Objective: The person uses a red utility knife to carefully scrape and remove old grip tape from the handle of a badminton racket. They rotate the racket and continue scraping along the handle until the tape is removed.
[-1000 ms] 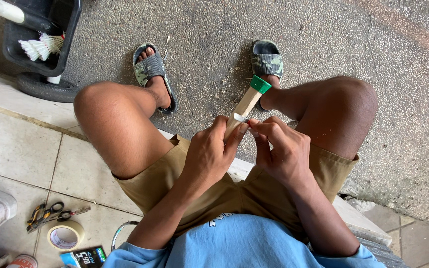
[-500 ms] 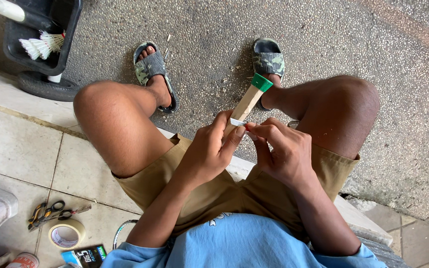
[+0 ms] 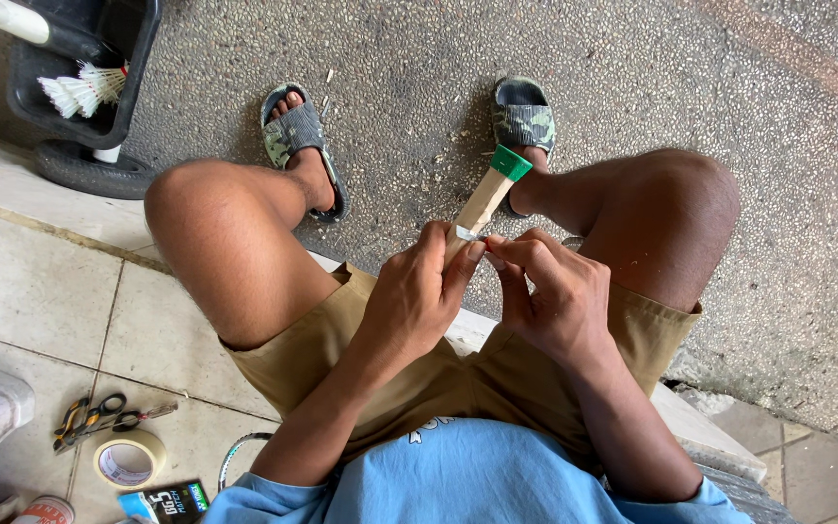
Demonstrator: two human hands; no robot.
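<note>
Wooden stick [image 3: 482,201] with a green cap juts up and away from the left hand [image 3: 419,291], which is closed around its near end, while the right hand [image 3: 550,291], just right of the stick, pinches a small blade [image 3: 467,234] against it.

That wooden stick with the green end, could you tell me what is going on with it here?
A seated person holds the wooden stick in the left hand, green-capped end pointing away toward the sandals. The right hand pinches a small pale sliver at the stick's near end. Scissors and a tape roll lie on the tiles beside them.
</note>
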